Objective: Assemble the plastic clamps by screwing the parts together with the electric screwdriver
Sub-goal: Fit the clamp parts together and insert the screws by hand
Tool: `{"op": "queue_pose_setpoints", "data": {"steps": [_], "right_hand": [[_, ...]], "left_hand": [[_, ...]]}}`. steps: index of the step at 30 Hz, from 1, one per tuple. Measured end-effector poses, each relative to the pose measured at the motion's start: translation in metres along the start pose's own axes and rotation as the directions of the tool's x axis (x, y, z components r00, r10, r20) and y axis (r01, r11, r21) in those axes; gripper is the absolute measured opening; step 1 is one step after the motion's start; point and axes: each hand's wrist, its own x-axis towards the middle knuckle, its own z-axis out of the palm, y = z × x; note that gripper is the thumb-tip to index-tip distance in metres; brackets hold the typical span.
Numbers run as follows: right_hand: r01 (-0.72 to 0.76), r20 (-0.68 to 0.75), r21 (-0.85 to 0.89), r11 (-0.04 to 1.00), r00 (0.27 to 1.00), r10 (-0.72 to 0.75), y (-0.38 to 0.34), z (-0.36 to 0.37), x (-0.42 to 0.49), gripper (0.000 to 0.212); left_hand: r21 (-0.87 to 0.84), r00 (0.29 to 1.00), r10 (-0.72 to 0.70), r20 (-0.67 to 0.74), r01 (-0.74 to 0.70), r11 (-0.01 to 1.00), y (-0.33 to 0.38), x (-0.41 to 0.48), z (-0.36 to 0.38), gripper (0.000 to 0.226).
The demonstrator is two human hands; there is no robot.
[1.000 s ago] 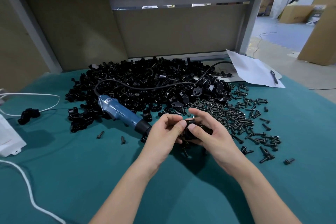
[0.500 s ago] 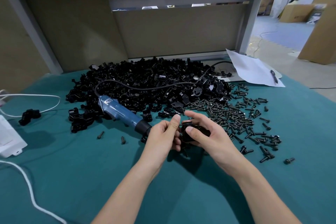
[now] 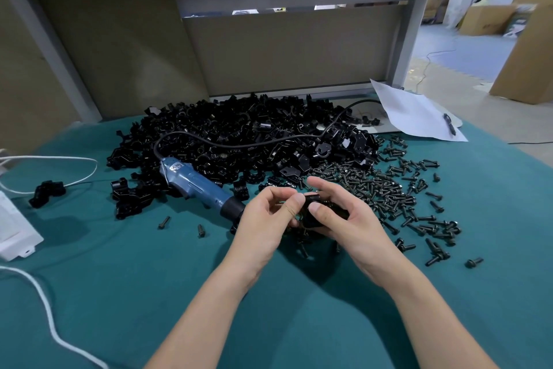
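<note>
My right hand (image 3: pixel 344 219) grips a black plastic clamp (image 3: pixel 324 213) just above the teal table, thumb on top of it. My left hand (image 3: pixel 269 216) is close against the clamp's left side, its fingers curled and its thumb and fingertips pinched together at the clamp; what they pinch is too small to see. The blue electric screwdriver (image 3: pixel 197 186) lies on the table left of my left hand, tip toward my hands, its black cable looping back over a big pile of black clamp parts (image 3: pixel 239 135). A spread of black screws (image 3: pixel 398 189) lies to the right.
One assembled black clamp (image 3: pixel 46 192) sits at the far left beside a white cable (image 3: pixel 54 159) and a white box (image 3: pixel 15 228). Two loose screws (image 3: pixel 182 226) lie on the cloth. White paper with a pen (image 3: pixel 419 117) lies at the back right. A partition wall (image 3: pixel 284 51) closes the back.
My left index finger, stretched out over the clamp half a second ago, has curled back into a pinch at the clamp's left side. The right hand has kept its grip.
</note>
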Motion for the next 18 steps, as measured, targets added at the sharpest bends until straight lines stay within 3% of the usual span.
{"op": "queue_pose_setpoints", "data": {"steps": [3, 8, 18], "right_hand": [[0.005, -0.024, 0.003, 1.0, 1.0, -0.005, 0.0001, 0.0001, 0.0006, 0.048], [0.019, -0.047, -0.016, 1.0, 0.999, -0.019, -0.0018, 0.0001, 0.0, 0.047], [0.039, -0.053, -0.048, 0.998, 0.998, -0.042, -0.009, 0.0023, -0.0026, 0.049]], "left_hand": [[-0.08, 0.999, -0.045, 0.012, 0.045, 0.996, -0.0003, -0.0001, 0.0017, 0.028], [-0.039, 0.997, -0.062, 0.044, 0.064, 0.997, -0.0039, 0.0011, 0.0007, 0.017], [-0.036, 0.997, -0.078, 0.019, 0.079, 0.996, 0.0025, -0.0015, 0.0027, 0.041]]}}
